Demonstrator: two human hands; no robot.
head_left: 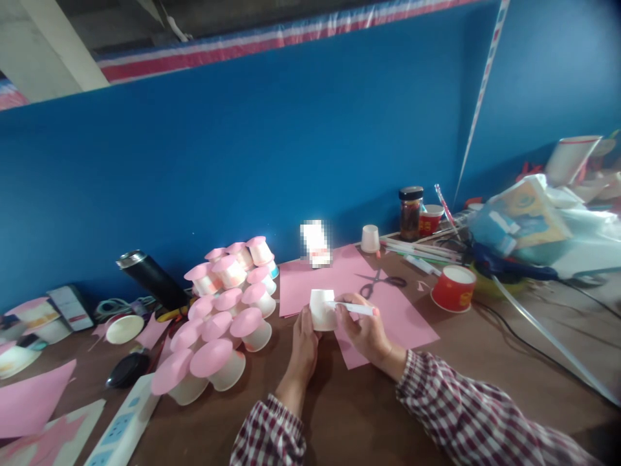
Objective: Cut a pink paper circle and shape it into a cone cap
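Both hands work on the pink paper [388, 304]: left hand [303, 340] should grip the cup [321, 309] steady while right hand [366, 330], grasping the pen [354, 309], traces closely.

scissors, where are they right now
In the head view the scissors lie on the pink paper sheet, just beyond the right hand and left of the red cup.
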